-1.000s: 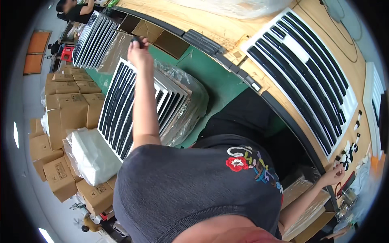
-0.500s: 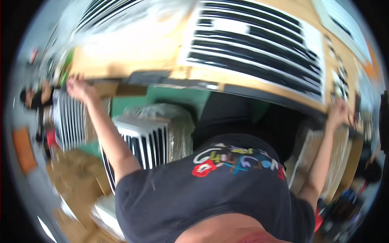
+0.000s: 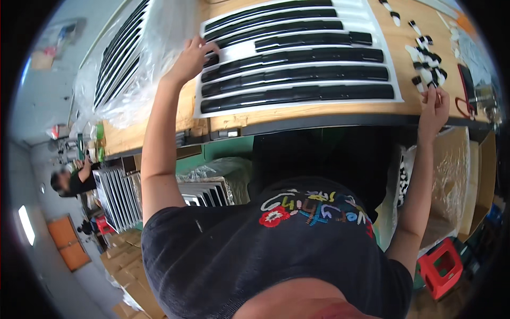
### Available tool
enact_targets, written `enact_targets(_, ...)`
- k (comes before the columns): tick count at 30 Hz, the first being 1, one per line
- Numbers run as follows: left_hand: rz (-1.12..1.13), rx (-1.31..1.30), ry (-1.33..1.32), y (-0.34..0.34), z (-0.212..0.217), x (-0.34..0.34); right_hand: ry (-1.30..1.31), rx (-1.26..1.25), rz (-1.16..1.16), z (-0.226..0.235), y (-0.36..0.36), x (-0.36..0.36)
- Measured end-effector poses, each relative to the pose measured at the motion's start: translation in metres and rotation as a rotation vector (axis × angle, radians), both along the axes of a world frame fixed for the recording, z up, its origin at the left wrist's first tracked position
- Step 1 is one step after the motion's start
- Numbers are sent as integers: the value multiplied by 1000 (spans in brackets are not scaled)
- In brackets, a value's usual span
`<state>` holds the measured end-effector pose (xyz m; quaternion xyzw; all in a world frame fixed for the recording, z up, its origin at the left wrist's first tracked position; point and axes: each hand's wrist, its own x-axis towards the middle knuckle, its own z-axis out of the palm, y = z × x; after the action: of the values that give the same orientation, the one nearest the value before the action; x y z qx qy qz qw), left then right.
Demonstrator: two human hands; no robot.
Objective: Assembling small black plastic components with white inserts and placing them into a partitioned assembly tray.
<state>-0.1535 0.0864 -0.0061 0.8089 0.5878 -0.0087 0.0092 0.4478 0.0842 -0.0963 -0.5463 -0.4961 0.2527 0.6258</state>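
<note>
Both bare arms reach upward from the lower frame. The left hand [image 3: 192, 57] sits in the upper left-centre, wrist bent, fingers curled forward and pressing down. The right hand [image 3: 434, 108], at the right edge, has its fingers drawn together in a light pinching grip.

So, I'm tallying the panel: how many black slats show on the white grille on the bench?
7. They lie stacked across the white grille, from the top edge down to the bench's front. The left hand covers some left ends; more may be hidden above the picture.
</note>
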Motion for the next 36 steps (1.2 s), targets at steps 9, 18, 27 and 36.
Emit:
enact_targets(9,-130,-33,-69,13,-2,6,28,-11,-30,13,-1,-13)
enact_targets(18,212,-42,-1447,-46,12,184,8,-14,257,99,-49,-102)
enact_targets(27,100,-377,-1860,-72,-9,252,-244,5,576,114,-63,-141)
enact_targets(36,-21,-417,-1709,-80,-1,262,-255,-259,741,128,-77,-143)
